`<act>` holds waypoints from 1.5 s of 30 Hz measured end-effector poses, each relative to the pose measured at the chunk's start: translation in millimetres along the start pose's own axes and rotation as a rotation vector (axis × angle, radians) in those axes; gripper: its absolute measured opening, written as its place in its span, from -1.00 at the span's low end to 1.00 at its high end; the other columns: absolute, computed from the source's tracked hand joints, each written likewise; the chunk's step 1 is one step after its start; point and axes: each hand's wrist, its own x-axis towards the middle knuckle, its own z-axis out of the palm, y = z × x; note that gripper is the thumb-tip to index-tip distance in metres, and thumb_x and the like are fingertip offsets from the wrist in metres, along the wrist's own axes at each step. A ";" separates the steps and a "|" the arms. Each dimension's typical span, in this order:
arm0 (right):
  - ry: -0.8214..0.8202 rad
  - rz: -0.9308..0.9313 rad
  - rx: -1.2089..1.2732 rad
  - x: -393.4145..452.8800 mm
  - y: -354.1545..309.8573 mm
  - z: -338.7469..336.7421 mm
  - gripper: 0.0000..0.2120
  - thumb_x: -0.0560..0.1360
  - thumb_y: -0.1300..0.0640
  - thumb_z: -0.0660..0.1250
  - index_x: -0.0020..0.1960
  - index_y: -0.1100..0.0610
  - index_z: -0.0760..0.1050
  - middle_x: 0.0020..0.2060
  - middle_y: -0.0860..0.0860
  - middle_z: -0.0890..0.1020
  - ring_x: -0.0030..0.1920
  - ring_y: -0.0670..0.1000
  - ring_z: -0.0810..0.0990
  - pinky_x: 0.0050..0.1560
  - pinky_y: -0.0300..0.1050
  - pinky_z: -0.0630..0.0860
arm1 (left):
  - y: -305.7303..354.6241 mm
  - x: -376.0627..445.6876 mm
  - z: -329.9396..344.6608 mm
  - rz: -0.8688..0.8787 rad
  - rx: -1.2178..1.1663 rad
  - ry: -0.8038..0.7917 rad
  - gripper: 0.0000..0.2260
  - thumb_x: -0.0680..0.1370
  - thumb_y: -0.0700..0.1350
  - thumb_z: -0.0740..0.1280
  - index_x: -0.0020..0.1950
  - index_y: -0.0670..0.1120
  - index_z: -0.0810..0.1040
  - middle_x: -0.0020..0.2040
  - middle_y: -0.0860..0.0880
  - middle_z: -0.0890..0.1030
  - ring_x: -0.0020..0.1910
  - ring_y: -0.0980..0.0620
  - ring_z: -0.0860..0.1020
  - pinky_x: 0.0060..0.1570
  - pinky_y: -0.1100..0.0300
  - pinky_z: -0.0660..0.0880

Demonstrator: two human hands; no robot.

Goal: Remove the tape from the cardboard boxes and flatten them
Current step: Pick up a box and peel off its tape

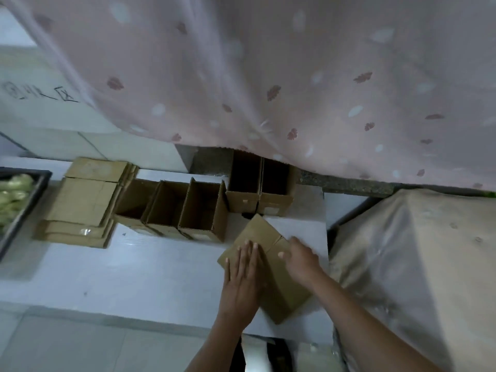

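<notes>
At lower centre of the frame, a flattened box [264, 267] lies on the white desk [150, 272]. The left hand [243, 277] presses it with straight fingers, grip released. The right hand [302, 260] curls onto its right edge, grasping it. Open boxes [171, 208] stand behind, flattened boxes [80, 202] at left. Blurred black handwriting [40, 93] at upper left is unreadable.

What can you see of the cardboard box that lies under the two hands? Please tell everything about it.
The flattened box is plain brown cardboard, pressed flat and lying at an angle on the white table, near its right edge. Fold lines and a flap seam show on top. The left hand presses on it with straight fingers; the right hand rests at its right edge. No tape shows.
</notes>
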 end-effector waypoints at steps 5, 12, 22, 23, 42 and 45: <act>-0.010 -0.078 0.080 -47.6 0.9 -15.2 -0.80 0.65 0.03 0.22 0.20 0.10 0.36 0.07 0.07 0.59 0.13 0.14 0.57 0.21 0.16 0.49 | 29.4 -42.9 -41.1 -0.315 -0.375 0.247 -0.15 0.65 0.13 0.23 0.60 -0.06 -0.38 0.61 -0.05 -0.36 0.60 -0.05 -0.29 0.59 -0.07 -0.13; -0.064 -0.159 0.249 -98.0 -0.4 -25.7 -0.71 0.64 -0.01 0.23 0.27 0.14 0.38 0.17 0.08 0.54 0.17 0.09 0.55 -0.01 -0.10 0.49 | 45.7 -111.1 -48.2 -0.685 -1.004 0.379 -0.07 0.58 0.10 0.38 0.63 0.00 -0.28 0.65 -0.06 0.02 0.60 -0.12 0.12 0.54 -0.10 0.18; -0.180 -0.280 0.564 -155.4 -41.7 5.8 -0.91 0.55 0.01 0.41 0.02 -0.02 0.58 -0.04 -0.08 0.68 -0.04 -0.06 0.64 -0.11 -0.12 0.57 | 8.1 -192.1 -83.7 -0.867 -1.242 0.688 -0.81 0.56 0.04 0.42 0.14 0.05 0.55 0.06 0.06 0.66 0.00 0.07 0.61 -0.12 0.15 0.52; -0.196 -0.299 0.566 -159.9 -46.2 10.9 -0.91 0.53 0.02 0.43 0.03 -0.02 0.59 -0.05 -0.11 0.69 -0.04 -0.07 0.65 -0.08 -0.11 0.60 | 2.5 -200.4 -87.3 -0.872 -1.257 0.717 -0.84 0.56 0.03 0.43 0.12 0.06 0.57 0.02 0.07 0.67 -0.01 0.06 0.62 -0.13 0.14 0.53; -0.072 -0.404 0.647 -221.9 -245.0 144.4 -0.87 0.51 0.02 0.46 0.04 -0.05 0.57 -0.05 -0.12 0.69 -0.04 -0.11 0.67 -0.12 -0.20 0.60 | -202.1 -285.3 -163.7 -0.802 -1.346 0.868 -0.86 0.54 -0.05 0.46 0.06 -0.02 0.60 -0.06 0.00 0.71 -0.09 0.02 0.68 -0.04 0.02 0.62; -0.034 -0.420 0.640 -231.0 -274.7 161.4 -0.90 0.52 0.03 0.46 0.00 -0.06 0.56 -0.07 -0.12 0.69 -0.06 -0.11 0.66 -0.14 -0.24 0.57 | -232.8 -293.3 -175.4 -0.796 -1.355 0.885 -0.89 0.54 -0.05 0.46 0.03 0.01 0.60 -0.09 0.03 0.71 -0.09 0.02 0.67 0.02 -0.02 0.62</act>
